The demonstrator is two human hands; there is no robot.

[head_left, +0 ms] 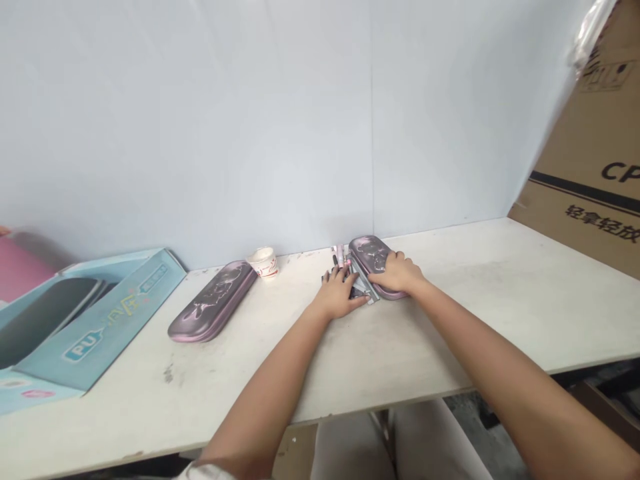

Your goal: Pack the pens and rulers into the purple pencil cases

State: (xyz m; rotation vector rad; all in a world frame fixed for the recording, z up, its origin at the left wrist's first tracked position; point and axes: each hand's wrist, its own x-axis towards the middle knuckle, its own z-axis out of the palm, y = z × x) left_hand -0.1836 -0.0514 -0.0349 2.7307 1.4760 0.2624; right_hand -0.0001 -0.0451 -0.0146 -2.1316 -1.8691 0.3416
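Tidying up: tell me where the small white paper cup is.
Head view, left of centre: the small white paper cup stands by the wall, beside the far end of the closed purple oval case.

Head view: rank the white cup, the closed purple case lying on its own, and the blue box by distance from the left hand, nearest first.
Measured from the left hand:
1. White cup: to the hand's left, close to the wall.
2. Closed purple case: further left, lying slantwise on the tabletop.
3. Blue box: at the table's far left end.
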